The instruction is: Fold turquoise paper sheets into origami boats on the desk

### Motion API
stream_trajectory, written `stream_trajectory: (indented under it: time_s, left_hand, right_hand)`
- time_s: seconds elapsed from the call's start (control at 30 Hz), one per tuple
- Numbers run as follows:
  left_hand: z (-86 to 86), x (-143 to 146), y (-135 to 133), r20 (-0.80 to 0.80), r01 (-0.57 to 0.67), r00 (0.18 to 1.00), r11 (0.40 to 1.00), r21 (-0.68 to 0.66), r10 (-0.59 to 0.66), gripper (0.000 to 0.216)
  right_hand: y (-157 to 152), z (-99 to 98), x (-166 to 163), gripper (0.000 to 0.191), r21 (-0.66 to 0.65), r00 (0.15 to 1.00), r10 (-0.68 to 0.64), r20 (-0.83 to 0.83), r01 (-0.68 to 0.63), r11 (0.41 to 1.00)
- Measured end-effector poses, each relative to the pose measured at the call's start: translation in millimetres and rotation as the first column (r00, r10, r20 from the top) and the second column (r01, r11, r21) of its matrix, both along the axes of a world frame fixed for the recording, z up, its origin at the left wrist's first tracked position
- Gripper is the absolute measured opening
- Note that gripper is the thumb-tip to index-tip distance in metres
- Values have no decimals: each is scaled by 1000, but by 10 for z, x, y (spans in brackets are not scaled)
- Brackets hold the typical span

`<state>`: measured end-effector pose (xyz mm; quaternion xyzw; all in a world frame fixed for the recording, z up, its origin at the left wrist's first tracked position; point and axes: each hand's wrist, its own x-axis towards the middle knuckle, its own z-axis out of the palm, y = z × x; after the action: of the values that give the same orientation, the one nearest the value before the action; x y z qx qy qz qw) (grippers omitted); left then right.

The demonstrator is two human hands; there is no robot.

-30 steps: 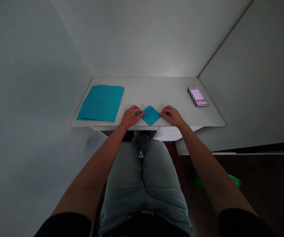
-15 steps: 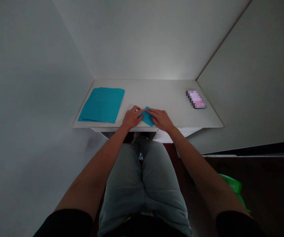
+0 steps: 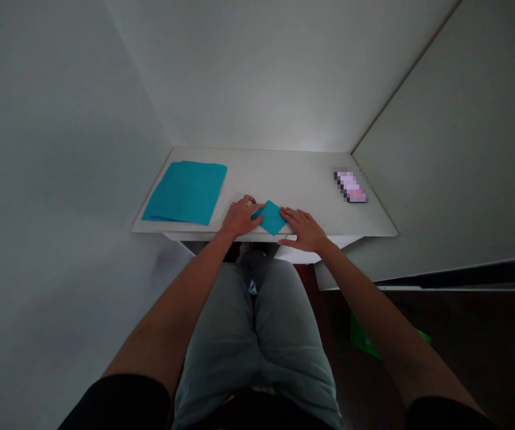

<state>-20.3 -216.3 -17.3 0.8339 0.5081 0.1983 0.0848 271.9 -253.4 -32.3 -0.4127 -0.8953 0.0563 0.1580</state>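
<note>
Two bare hands on the white desk [image 3: 284,170], head view; folded teal paper [image 3: 271,217] lies diamond-wise between them at the near edge, one corner pointing toward the person, wider diagonal running left to right; left hand [image 3: 238,217] has curled fingers on the paper's left corner, pinch or plain press not clear; right hand [image 3: 305,230] lies flat and spread, palm down, holding nothing, fingertips at the paper's right edge; left hand is the nearer one, on the paper itself; stack of teal sheets [image 3: 188,191] lies flat, well left of the left hand; pixelated flat object [image 3: 351,186] far right, well apart; grey shorts [image 3: 252,334] below the desk edge.
</note>
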Motion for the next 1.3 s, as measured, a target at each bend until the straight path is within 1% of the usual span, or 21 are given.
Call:
stream_trajectory:
  time_s: [0.03,0.07,0.17,0.23,0.27,0.3,0.37,0.47,0.5,0.53,0.6,0.67,0.77,0.83,0.87,0.97,1.03,1.1,1.2,1.3]
  left_hand:
    - [16,-2,-12,6,2,1000,1000,-5,-2,44]
    - [28,-5,-23,13,9,1000,1000,-10,-8,42]
    - [39,-19,-39,50,53,997,999,-13,-52,33]
    - [19,-31,-28,106,62,993,998,-12,-60,33]
    - [2,-37,-14,149,50,988,999,-18,-47,34]
    - [-19,-45,4,203,31,979,999,-30,-24,37]
    - [-65,-62,49,326,-11,945,998,-60,30,42]
    - [-122,-80,112,468,-47,881,996,-72,76,49]
    - [-133,-82,124,490,-58,867,996,-73,86,50]
    - [-137,-81,130,500,-67,861,995,-77,97,49]
    - [-128,-70,122,481,-81,869,992,-94,116,42]
    - [-100,-54,99,420,-92,898,990,-104,128,36]
    - [-49,-37,63,302,-98,945,991,-97,123,40]
    - [-27,-36,52,241,-87,965,992,-87,106,44]
    - [-21,-37,50,218,-80,971,993,-81,96,46]
    - [-19,-42,53,161,-50,985,997,-57,58,47]
    - [-17,-41,54,133,-18,991,999,-51,24,39]
    - [-8,-38,48,122,11,993,998,-55,-4,29]
    - [8,-33,26,111,26,994,998,-52,-20,21]
    - [-1,-30,9,97,36,995,999,-10,-35,19]
  right_hand:
    - [-43,-12,3,91,11,1000,-4,-9,4,1000]
    - [-80,-25,1,84,19,999,-21,-24,22,1000]
    - [-159,-45,-30,52,25,993,-83,-89,86,996]
    - [-176,-19,-59,34,2,987,-79,-138,80,997]
    - [-171,8,-74,29,-22,983,-70,-171,68,997]
    - [-154,42,-88,27,-54,974,-71,-215,61,997]
    - [-80,123,-113,31,-145,929,-128,-347,81,986]
    - [128,213,-128,43,-313,788,-274,-551,109,943]
    - [210,219,-127,46,-352,752,-300,-587,98,931]
    - [292,209,-124,47,-374,738,-311,-599,86,924]
    - [432,148,-116,46,-384,764,-312,-565,91,919]
    - [525,51,-110,39,-354,814,-304,-495,130,926]
    - [588,-83,-103,30,-235,880,-260,-398,176,956]
    - [600,-131,-94,26,-163,913,-219,-345,171,972]
    - [600,-142,-88,25,-147,922,-201,-332,160,976]
    - [591,-142,-67,26,-152,913,-179,-368,131,980]
    - [578,-127,-57,28,-150,894,-179,-411,127,980]
    - [559,-103,-55,31,-121,895,-162,-415,122,985]
    - [493,-45,-83,30,-77,932,-112,-346,91,993]
    - [349,18,-188,29,-43,953,-140,-267,134,990]
